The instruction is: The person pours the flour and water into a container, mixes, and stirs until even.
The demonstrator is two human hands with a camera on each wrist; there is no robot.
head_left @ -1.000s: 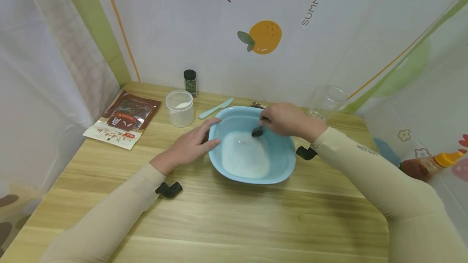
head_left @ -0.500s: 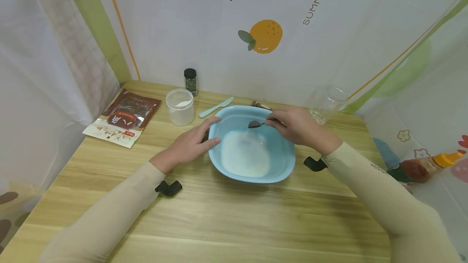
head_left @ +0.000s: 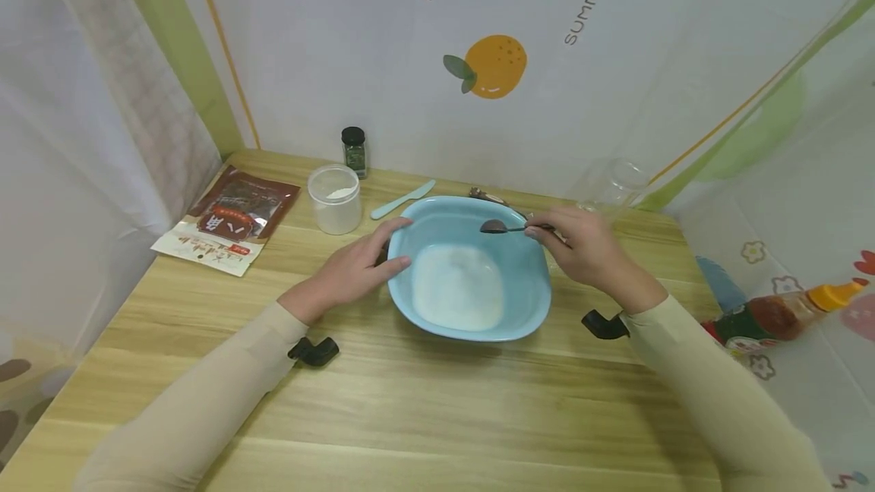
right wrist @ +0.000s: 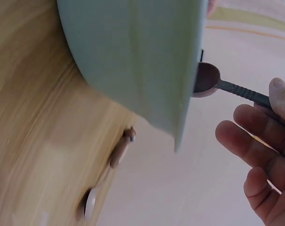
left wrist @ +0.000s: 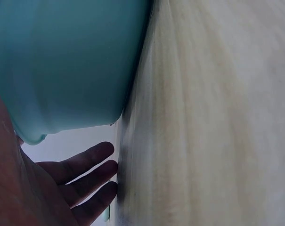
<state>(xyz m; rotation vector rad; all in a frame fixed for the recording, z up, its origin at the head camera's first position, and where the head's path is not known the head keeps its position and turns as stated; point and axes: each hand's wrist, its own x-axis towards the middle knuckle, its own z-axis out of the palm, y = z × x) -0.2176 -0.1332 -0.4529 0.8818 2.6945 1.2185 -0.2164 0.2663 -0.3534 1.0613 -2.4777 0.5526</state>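
A light blue basin (head_left: 472, 207) stands mid-table with a white, milky layer (head_left: 458, 287) across its bottom. My left hand (head_left: 355, 264) rests at its left rim, thumb and forefinger touching the edge; the other fingers (left wrist: 88, 181) extend loosely below the rim in the left wrist view. With thumb and fingers, my right hand (head_left: 584, 245) pinches a dark measuring spoon (head_left: 494, 226) by its handle. The spoon's bowl is held over the basin's back right part. In the right wrist view its ribbed handle (right wrist: 246, 92) shows, and the basin's rim partly hides the bowl.
Left of the basin are a clear jar of white powder (head_left: 337, 207), a green-filled bottle (head_left: 354, 150), a light blue spreader (head_left: 403, 200) and a brown packet (head_left: 232, 215). A glass (head_left: 615, 184) stands behind my right hand; a yellow-capped sauce bottle (head_left: 779, 317) lies past the right edge.
My right hand has drawn back to the right, lifting the spoon from low in the basin to near its back right rim. My left hand keeps its place at the rim.
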